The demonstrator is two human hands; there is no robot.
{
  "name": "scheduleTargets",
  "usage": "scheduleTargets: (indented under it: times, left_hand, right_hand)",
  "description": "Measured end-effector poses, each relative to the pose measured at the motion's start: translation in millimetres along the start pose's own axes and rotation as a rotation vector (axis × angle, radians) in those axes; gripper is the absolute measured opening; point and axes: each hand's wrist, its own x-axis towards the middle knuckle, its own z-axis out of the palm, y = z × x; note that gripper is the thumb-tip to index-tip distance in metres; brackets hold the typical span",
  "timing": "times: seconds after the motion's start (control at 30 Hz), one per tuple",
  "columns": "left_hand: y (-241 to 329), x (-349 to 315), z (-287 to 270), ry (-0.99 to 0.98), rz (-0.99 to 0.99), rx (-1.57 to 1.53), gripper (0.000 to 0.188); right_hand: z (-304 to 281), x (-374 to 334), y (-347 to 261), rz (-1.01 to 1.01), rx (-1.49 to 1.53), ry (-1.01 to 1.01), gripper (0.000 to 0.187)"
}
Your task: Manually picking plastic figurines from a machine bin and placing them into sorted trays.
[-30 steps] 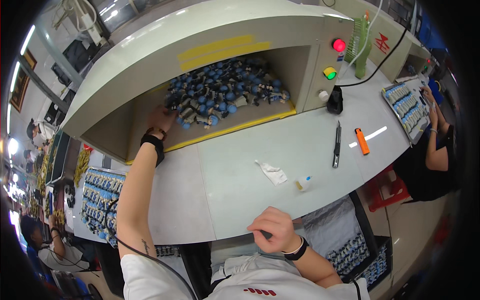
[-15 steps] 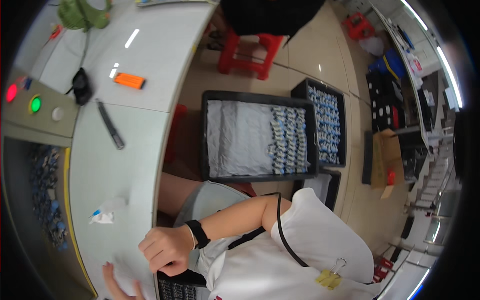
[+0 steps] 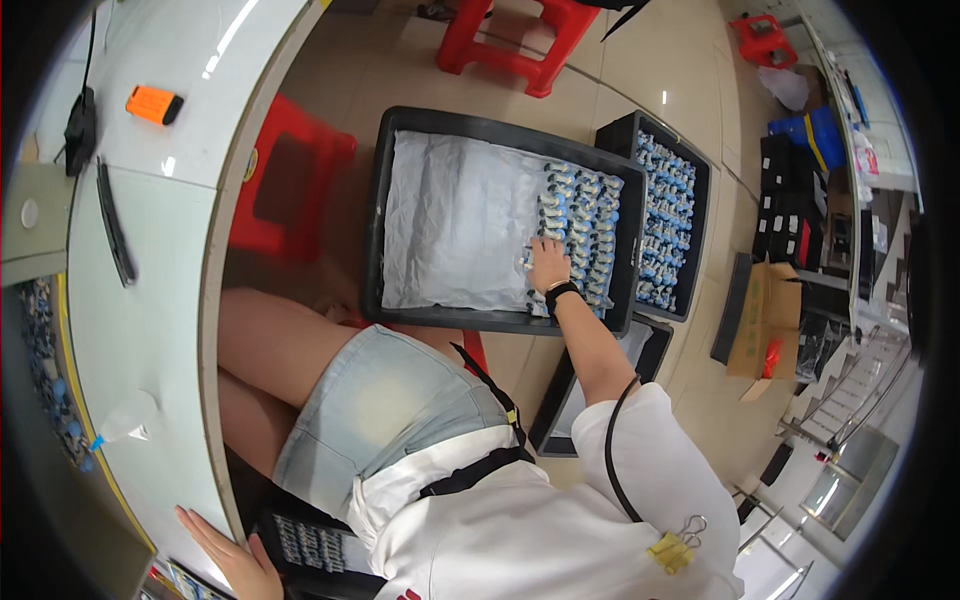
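Note:
My right hand, with a black band on its wrist, reaches down into a black tray. Its fingers are bent at the near end of the rows of small blue-and-white parts, pinching one such part at the rows' left side. Which parts it only touches is hard to make out. White lining sheet covers the tray's left portion. At the lower left my left hand lies on the white table's edge, fingers stretched and thumb apart, holding nothing.
A second black tray of similar parts stands to the right, and another sits partly beneath. Red stools flank the work area. On the table are an orange-and-black object, a black strip-like tool and a small clear bottle.
My right hand has moved from the table edge into the tray. The view has swung, shifting the table left. My left hand now rests at the table's edge.

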Motion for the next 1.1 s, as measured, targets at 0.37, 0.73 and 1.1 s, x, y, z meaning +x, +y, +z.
scheduleTargets:
  times: [0.37, 0.73, 1.1]
  left_hand:
    - [-6.5, -9.9, 5.7, 0.025, -0.065, -0.190, 0.091]
    - [28.4, 10.2, -43.1, 0.443, 0.104, -0.338, 0.075]
    - [-37.9, 26.2, -47.6, 0.523, -0.032, -0.901, 0.032]
  right_hand:
    - [29.5, 7.2, -13.5, 0.026, 0.300, 0.075, 0.026]
    - [-188.0, -95.6, -198.8, -0.617, 1.416, 0.399, 0.024]
    - [-291.2, -206.1, -351.1, -1.287, 1.477, 0.028, 0.026]
